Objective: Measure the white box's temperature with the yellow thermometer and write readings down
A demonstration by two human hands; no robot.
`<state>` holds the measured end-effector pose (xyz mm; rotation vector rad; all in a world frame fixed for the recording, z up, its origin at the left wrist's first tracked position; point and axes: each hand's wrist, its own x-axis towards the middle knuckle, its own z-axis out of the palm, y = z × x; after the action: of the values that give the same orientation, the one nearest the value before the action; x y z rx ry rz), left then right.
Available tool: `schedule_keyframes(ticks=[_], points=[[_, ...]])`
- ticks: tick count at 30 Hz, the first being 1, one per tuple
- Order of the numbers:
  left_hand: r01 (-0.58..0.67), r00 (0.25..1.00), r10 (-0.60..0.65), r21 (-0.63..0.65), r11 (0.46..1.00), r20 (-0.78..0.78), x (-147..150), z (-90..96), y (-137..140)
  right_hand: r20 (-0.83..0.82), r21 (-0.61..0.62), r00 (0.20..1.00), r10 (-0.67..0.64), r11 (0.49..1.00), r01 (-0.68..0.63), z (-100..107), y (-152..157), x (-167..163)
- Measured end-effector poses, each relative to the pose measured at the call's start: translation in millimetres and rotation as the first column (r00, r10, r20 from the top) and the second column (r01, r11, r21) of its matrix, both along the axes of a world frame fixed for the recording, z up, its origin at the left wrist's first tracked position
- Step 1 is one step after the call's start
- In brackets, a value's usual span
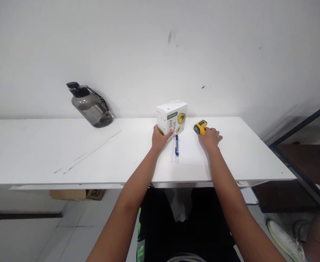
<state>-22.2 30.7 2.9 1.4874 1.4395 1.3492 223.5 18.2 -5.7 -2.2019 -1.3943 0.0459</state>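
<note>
My left hand is closed around the lower part of a white carton, its thumb on the front face. Avocado pictures and a green label are printed on the carton, which stands upright on the table near the wall. On the right, my right hand is wrapped on a yellow and black infrared thermometer, its handle hidden by the fingers. The thermometer's small display end faces me. Between my hands a blue pen lies on a white spiral notebook, partly behind the carton.
A dark translucent water bottle leans on the white table at the left. Behind the table rises a wall. At right are a dark metal-framed rack and another person's shoe. A cardboard box sits below.
</note>
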Motion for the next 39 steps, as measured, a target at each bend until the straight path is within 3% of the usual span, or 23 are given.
schedule_keyframes(ticks=[2,4,7,9,12,17,24,27,30,32,34,37,39], points=[[0.011,1.000,-0.011,0.006,1.000,0.010,0.2,0.3,-0.1,0.068,0.091,0.996,0.051,0.994,-0.057,3.1,-3.5,-11.9],[0.010,1.000,-0.011,0.014,1.000,0.011,0.2,-0.4,0.7,0.150,0.151,0.965,0.217,0.959,-0.240,7.2,-7.7,-27.6],[0.003,1.000,-0.003,0.033,0.999,-0.006,0.3,-2.8,3.0,0.243,0.099,0.779,0.578,0.784,-0.612,10.6,-13.1,-52.2],[0.004,1.000,-0.003,0.045,0.999,-0.011,0.4,-4.3,4.6,0.281,0.032,0.654,0.703,0.674,-0.738,9.9,-15.2,-64.3],[0.002,1.000,-0.002,0.055,0.998,-0.001,0.4,-5.9,6.3,0.305,-0.049,0.581,0.755,0.621,-0.782,7.5,-16.1,-70.1],[-0.032,0.999,0.033,0.039,0.999,-0.033,-0.1,-6.5,7.2,0.296,-0.023,0.638,0.711,0.673,-0.739,8.0,-17.4,-56.5],[-0.176,0.974,0.169,-0.029,0.984,-0.147,-0.5,-1.4,10.2,0.168,-0.027,0.617,0.769,0.629,-0.777,6.9,-17.1,-54.4],[-0.246,0.942,0.232,-0.028,0.969,-0.242,-0.3,0.4,11.9,0.152,0.029,0.684,0.714,0.688,-0.725,11.2,-14.5,-51.8],[-0.298,0.909,0.272,-0.035,0.954,-0.317,0.4,0.5,12.2,0.095,0.095,0.804,0.587,0.798,-0.595,19.5,-13.6,-43.5],[-0.297,0.906,0.261,-0.062,0.953,-0.332,1.2,-0.7,11.6,0.009,0.151,0.875,0.484,0.864,-0.480,24.3,-14.6,-38.3],[-0.279,0.907,0.233,-0.086,0.956,-0.351,2.0,-2.8,10.8,-0.122,0.211,0.900,0.418,0.897,-0.387,26.4,-16.4,-36.5],[-0.252,0.899,0.194,-0.101,0.963,-0.393,3.0,-5.6,9.4,-0.258,0.302,0.869,0.423,0.889,-0.344,23.5,-19.3,-42.7],[-0.243,0.892,0.180,-0.104,0.964,-0.414,3.6,-5.8,8.1,-0.255,0.372,0.832,0.492,0.844,-0.385,19.0,-20.9,-51.4]])
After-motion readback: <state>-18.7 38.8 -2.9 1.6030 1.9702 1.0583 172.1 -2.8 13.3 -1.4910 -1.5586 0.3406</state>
